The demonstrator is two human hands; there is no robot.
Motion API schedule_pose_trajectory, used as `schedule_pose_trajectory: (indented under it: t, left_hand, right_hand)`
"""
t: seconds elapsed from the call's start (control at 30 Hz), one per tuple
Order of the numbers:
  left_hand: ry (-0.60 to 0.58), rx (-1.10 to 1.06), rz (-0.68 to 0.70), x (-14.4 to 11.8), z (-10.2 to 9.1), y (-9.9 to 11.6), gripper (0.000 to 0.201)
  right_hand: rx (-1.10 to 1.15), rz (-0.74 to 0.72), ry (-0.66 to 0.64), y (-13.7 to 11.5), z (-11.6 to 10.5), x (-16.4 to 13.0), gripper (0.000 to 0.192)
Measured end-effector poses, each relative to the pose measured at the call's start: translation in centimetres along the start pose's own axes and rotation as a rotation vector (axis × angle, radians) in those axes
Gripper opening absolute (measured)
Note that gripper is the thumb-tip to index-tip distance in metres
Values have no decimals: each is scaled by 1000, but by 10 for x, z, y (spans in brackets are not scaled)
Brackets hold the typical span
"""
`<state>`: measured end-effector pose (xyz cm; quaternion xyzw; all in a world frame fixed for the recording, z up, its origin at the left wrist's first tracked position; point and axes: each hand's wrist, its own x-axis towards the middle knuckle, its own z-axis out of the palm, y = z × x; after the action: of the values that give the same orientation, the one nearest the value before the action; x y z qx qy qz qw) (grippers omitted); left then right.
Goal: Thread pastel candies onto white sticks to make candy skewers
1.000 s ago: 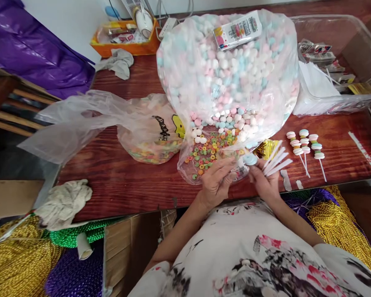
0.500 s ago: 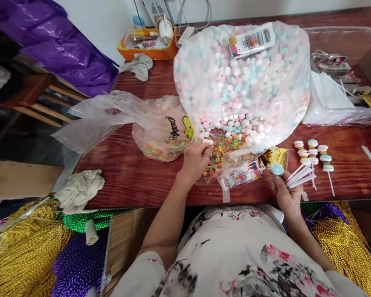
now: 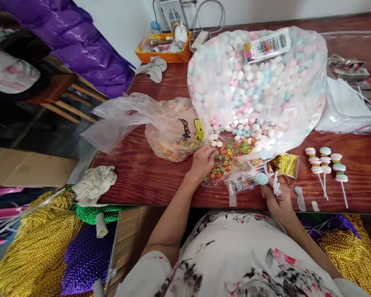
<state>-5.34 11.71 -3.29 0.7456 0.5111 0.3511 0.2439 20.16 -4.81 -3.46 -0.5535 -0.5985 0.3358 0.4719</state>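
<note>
Nearest my camera is the wearer's white shirt with a red and black floral print (image 3: 228,251), and past it, below the table edge, I see hanging strands of shiny gold beads (image 3: 38,239) and purple beads (image 3: 86,255). On the brown wood-grain table (image 3: 136,181), the right hand (image 3: 278,200) is closed around a bundle of thin white sticks (image 3: 276,185), with a pale blue round marshmallow (image 3: 261,178) at its fingertips; I cannot tell whether a stick runs through it. Torn pieces of whitish tape (image 3: 299,199) lie just right of that hand, near the edge. A printed white packet (image 3: 244,182) lies between the hands, and shiny gold foil strips in a clear sleeve (image 3: 287,165) lie just beyond the right hand. The left hand (image 3: 203,163) has its fingers bent together beside the small multicoloured candy rings (image 3: 227,156); I cannot tell whether it pinches anything. To the right, three finished skewers of stacked pastel marshmallows and rings (image 3: 325,160) lie side by side. Left of the rings sits a knotted translucent plastic bag with a yellow print (image 3: 173,140). Beyond the hands swells a big clear bag of pink, white and blue marshmallows (image 3: 250,95), and farthest back, by the wall, stands an orange open box (image 3: 167,57).
</note>
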Motion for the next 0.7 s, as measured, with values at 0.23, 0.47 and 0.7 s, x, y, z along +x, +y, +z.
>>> schedule_pose_trajectory:
  t: [0.23, 0.47, 0.7]
  left_hand:
    - [-95, -942, -487, -23, -19, 37, 29]
    - [104, -681, -176, -36, -13, 56, 16]
    - [237, -68, 268, -44, -11, 60, 6]
  right_hand:
    - [-157, -168, -147, -23, 13, 15, 24]
    - [-292, -171, -263, -45, 18, 35, 37]
    - [-291, -97, -190, -37, 22, 30, 22]
